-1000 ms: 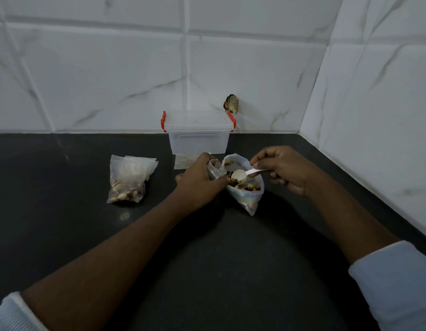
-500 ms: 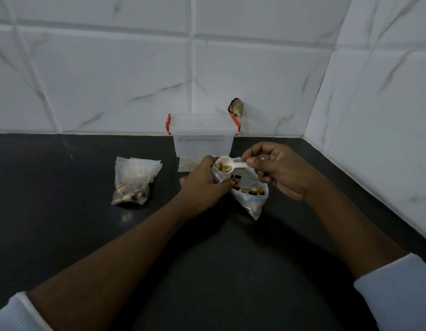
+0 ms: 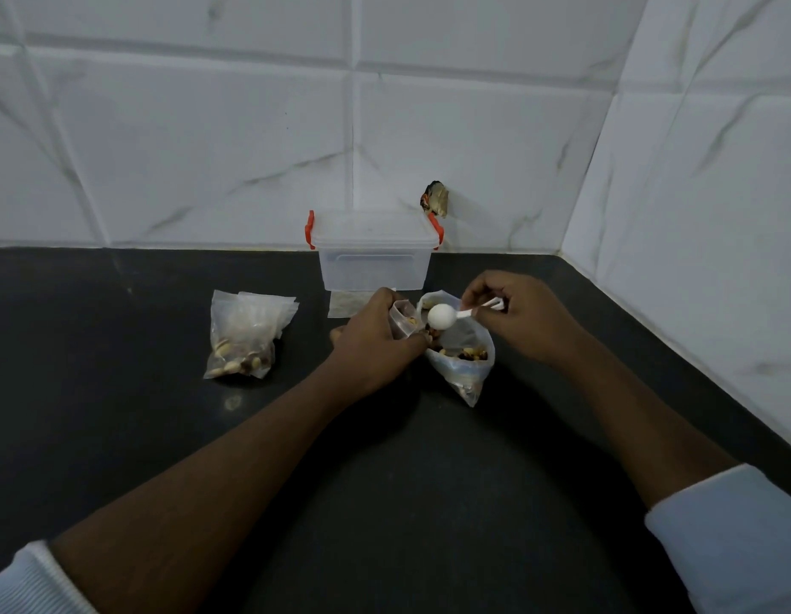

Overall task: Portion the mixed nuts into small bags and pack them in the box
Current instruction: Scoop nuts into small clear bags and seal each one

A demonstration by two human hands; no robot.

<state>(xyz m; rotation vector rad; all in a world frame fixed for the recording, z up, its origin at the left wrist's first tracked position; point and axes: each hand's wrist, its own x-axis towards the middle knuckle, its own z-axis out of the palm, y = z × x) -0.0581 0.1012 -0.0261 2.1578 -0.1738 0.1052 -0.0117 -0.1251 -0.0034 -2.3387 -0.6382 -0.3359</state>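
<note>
Filled small bags (image 3: pixel 245 339), number hard to make out, lay on the left of the bench (image 3: pixel 119 414), not yet boxed. Flat bags (image 3: pixel 347 303) lay before the box (image 3: pixel 373 259), which stood lidded at the back. Left hand (image 3: pixel 376 341) gripped a small bag (image 3: pixel 402 321), fingers curled round it. Spoon (image 3: pixel 441 315) hung bowl-down at its mouth. Stock bag (image 3: pixel 466 361) held many nuts, so portioning was judged partway. Right hand (image 3: pixel 517 319) pinched the spoon handle. Small bag's fill was hidden.

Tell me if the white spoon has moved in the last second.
Yes. The spoon has lifted out of the large bag, nearer the clear box, and now tips bowl-down at the small bag in the left hand.
</note>
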